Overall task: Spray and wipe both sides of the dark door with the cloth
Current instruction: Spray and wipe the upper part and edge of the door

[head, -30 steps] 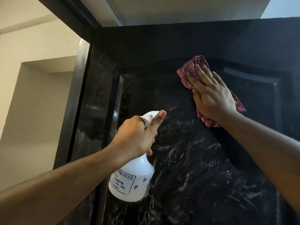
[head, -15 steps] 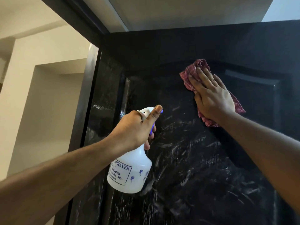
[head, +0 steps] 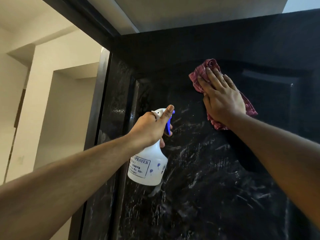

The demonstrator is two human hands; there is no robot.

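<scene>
1. The dark door (head: 225, 179) filled the middle and right of the view, its top edge just under the pale ceiling (head: 173, 9).
2. A dark door frame (head: 81, 16) ran diagonally above the door's left edge. Beyond it stood a cream wall (head: 57, 110) with a recessed opening.
3. Whitish streaks (head: 195, 181) lay across the glossy lower panel, thickest below and to the right of the bottle. The band above the arched moulding looked matt and unmarked.
4. The red checked cloth (head: 196, 80) lay flat against the door near the top of the arched panel.
5. The right hand (head: 223, 101) pressed the cloth to the door with straight, close-set fingers and a flat palm. It hid the cloth's middle, leaving only the upper left corner and the lower right edge showing.
6. The right forearm crossed the lower right of the view and threw a dark shadow on the panel beneath it.
7. The white spray bottle (head: 149, 168) hung in front of the panel's left side, close to the door; whether it touched could not be told.
8. The left hand (head: 149, 130) was curled round the bottle's neck, thumb raised along the spray head. It hid most of the head, with fingertips showing by the blue trigger (head: 167, 126).
9. The bottle's boxed label (head: 138, 166) read "SPRAYER", "100078" and "Rs. 99/-". Its left part curved out of sight and its bottom line was too small to read.
10. Small blue flower marks sat to the right of the label.
</scene>
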